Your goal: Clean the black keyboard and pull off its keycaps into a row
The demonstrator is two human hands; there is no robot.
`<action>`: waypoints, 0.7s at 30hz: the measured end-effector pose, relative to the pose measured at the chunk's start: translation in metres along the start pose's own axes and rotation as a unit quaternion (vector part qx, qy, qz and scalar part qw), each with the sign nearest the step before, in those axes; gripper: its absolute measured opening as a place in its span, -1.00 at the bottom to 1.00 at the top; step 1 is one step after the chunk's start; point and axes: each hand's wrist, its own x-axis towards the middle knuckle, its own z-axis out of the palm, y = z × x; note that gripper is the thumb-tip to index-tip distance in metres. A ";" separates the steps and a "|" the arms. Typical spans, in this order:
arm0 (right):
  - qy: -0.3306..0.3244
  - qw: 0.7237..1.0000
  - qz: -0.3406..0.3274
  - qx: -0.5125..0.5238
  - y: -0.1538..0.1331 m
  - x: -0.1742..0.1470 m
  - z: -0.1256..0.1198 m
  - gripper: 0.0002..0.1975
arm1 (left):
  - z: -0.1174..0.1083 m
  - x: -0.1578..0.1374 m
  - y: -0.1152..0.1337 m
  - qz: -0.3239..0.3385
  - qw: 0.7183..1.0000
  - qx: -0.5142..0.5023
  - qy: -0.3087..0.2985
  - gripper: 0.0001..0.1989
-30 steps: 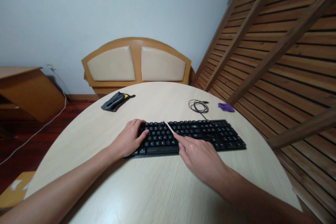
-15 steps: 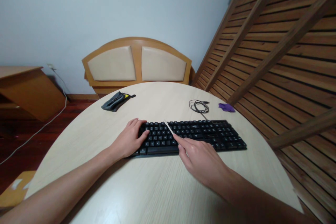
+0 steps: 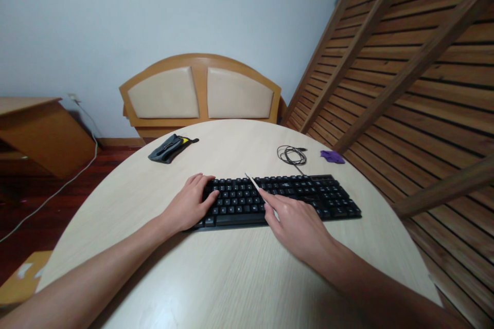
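Observation:
A black keyboard [image 3: 239, 209] with white-lettered keys lies across the table in front of me. My left hand [image 3: 195, 200] holds its left end, the thumb on the keys and the fingers reaching toward the back edge. In my right hand [image 3: 295, 221] is a thin white stick [image 3: 253, 182], pinched between thumb and fingers with the index finger stretched along it. The stick slants forward and left over the upper rows of keys; whether its tip touches them I cannot tell.
Behind the keyboard lies its coiled black cable [image 3: 292, 155]. A purple cloth [image 3: 332, 157] is at the right edge of the round table [image 3: 231, 277]. A dark pouch [image 3: 168, 149] with something yellow sits at the back left. Wooden slats [image 3: 417, 87] lean on the right.
My right hand and the white stick have shifted slightly to the right and away from me. My left hand stays in place on the keyboard.

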 end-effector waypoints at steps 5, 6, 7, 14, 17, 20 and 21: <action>-0.018 1.000 -0.012 0.000 -0.002 0.000 0.001 -0.54 | 0.000 0.000 0.000 0.005 1.000 0.000 0.011 -0.58; -0.017 1.000 -0.010 0.000 -0.002 0.000 0.001 -0.54 | 0.000 0.000 0.000 0.004 1.000 0.001 0.010 -0.58; -0.016 1.000 -0.007 0.001 -0.002 -0.001 0.000 -0.55 | 0.000 0.000 0.001 0.002 1.000 0.002 0.008 -0.58; -0.009 1.000 0.008 -0.004 -0.002 0.000 -0.004 -0.58 | -0.001 0.000 0.001 0.003 1.000 0.000 0.009 -0.59; -0.018 1.000 0.002 -0.005 -0.002 0.000 -0.001 -0.56 | 0.000 0.001 0.000 0.003 1.000 0.001 0.007 -0.58; -0.035 0.999 0.005 -0.017 -0.004 -0.002 -0.001 -0.58 | 0.000 0.001 0.000 0.002 1.000 0.002 0.004 -0.58; -0.043 0.999 0.006 -0.024 -0.006 -0.003 -0.002 -0.58 | 0.000 0.001 0.000 0.002 1.000 0.002 0.003 -0.58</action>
